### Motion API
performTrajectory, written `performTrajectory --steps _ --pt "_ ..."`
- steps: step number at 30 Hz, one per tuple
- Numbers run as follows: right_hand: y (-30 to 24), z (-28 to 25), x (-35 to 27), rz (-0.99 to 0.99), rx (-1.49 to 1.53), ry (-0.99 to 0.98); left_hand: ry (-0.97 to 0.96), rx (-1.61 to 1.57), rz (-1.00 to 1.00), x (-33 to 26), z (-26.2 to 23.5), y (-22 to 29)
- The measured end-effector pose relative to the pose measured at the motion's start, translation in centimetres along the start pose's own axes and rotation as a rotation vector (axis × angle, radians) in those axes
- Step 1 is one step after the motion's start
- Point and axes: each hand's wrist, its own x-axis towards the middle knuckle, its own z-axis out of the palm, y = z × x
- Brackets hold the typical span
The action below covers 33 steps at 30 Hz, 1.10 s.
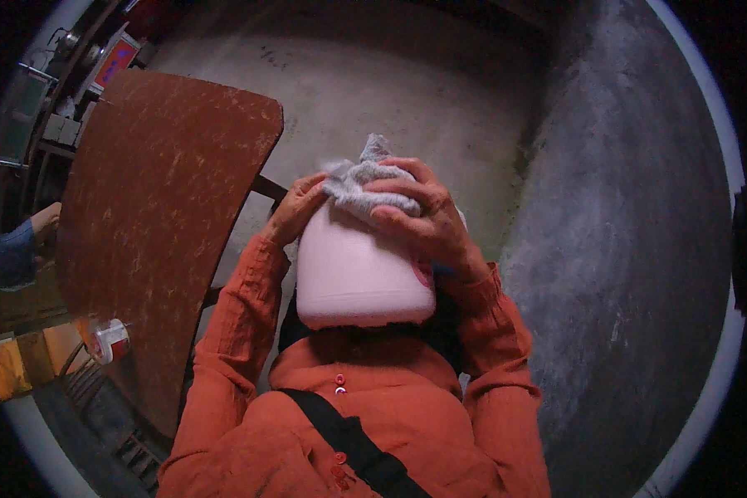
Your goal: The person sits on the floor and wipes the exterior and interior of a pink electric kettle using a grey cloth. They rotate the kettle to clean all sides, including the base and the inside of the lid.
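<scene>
A pale pink plastic jug point(361, 270) is in front of my body, its flat base toward me and a red mark partly showing on its right side. My right hand point(430, 212) presses a bunched grey cloth point(358, 189) against the far end of the jug, fingers curled over the fabric. On the left, my left hand point(299, 206) grips the jug's far left edge, its fingertips meeting the cloth. The cloth and hands hide the jug's far end.
A worn brown wooden table point(166, 166) stands close on my left, with a white and red tub point(109, 340) at its near edge. Beyond it shows another person's arm with a blue sleeve point(15, 253). A grey wall point(631, 249) rises on the right.
</scene>
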Motion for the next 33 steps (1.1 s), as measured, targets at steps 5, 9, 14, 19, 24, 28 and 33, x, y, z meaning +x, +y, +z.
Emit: performTrajectory --steps 5,9,14,19,24,28,33 --pt "1.7 0.2 -0.3 0.180 0.310 0.132 0.023 0.444 0.101 0.9 -0.8 0.6" --pt "1.9 0.5 -0.5 0.172 0.329 0.177 -0.014 0.648 0.123 2.0 1.8 3.4" --pt "2.9 0.4 -1.1 0.126 0.362 0.180 -0.077 0.661 -0.087 3.0 3.1 3.7" --pt "7.1 1.3 -6.2 0.300 0.786 0.367 0.006 0.649 -0.155 1.5 2.6 5.1" --pt "6.3 0.1 -7.8 0.362 0.657 0.521 0.060 0.268 -0.124 -0.1 0.6 4.6" --pt "-0.2 -0.3 -3.2 -0.010 0.185 0.370 0.042 0.227 -0.088 0.7 -0.1 1.5" --pt "-0.7 1.1 -1.1 -0.121 -0.227 0.121 -0.027 0.013 -0.026 1.0 0.0 -0.5"
